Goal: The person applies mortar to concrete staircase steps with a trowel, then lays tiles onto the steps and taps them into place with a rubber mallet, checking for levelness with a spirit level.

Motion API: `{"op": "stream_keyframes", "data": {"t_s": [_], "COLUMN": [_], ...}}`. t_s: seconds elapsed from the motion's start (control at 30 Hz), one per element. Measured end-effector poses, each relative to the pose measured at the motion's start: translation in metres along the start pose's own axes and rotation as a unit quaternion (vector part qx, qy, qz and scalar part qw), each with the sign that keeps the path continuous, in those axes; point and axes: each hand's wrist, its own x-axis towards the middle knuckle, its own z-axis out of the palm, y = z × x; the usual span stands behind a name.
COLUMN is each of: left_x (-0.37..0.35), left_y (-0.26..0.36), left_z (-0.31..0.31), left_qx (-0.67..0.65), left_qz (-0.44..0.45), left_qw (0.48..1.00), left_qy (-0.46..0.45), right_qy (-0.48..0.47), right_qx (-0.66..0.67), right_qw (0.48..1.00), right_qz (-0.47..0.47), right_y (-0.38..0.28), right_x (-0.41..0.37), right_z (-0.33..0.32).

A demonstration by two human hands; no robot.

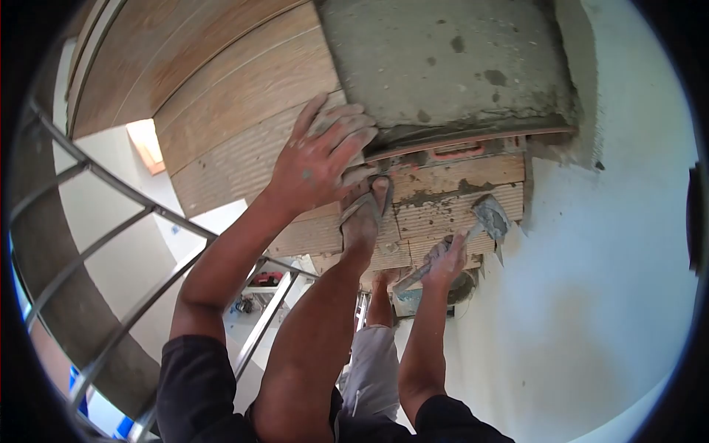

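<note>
My left hand (pixel 321 159) rests with fingers spread at the corner of the wood-look stair tile, beside the left end of a narrow tile strip (pixel 546 131) with a reddish edge. Against that strip lies a grey bar with an orange-rimmed slot, like a spirit level (pixel 484 149). Lower right, my right hand (pixel 445 260) is closed around the handle of a cement-smeared mallet (pixel 490 216). Its head is raised over the lower wood-look tiles (pixel 432 210), apart from the strip. Wet grey mortar (pixel 450 63) covers the step above the strip.
Wood-look tiles (pixel 244 96) cover the curved steps at upper left. A metal railing (pixel 125 188) runs along the left side, with a drop beyond it. A pale wall (pixel 613 273) closes the right. My sandalled foot (pixel 362 221) stands on a lower step; a bucket (pixel 461 288) is below.
</note>
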Motion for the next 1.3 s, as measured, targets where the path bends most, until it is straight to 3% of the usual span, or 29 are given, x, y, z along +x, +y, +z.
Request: {"op": "stream_keyframes", "data": {"t_s": [0.57, 0.73, 1.3], "left_x": [0.004, 0.002, 0.007], "left_y": [0.003, 0.005, 0.005], "left_z": [-0.004, -0.003, 0.003], "left_qx": [0.008, 0.005, 0.033], "left_qz": [0.018, 0.015, 0.031], "left_qw": [1.000, 1.000, 0.999], "left_qy": [0.017, 0.009, 0.013], "right_qy": [-0.075, -0.040, -0.066], "right_qx": [0.011, 0.043, -0.091], "right_qw": [0.997, 0.998, 0.991], "right_qz": [-0.029, 0.033, -0.080], "right_y": [-0.029, -0.026, -0.045], "right_x": [0.009, 0.013, 0.082], "right_z": [0.015, 0.016, -0.025]}}
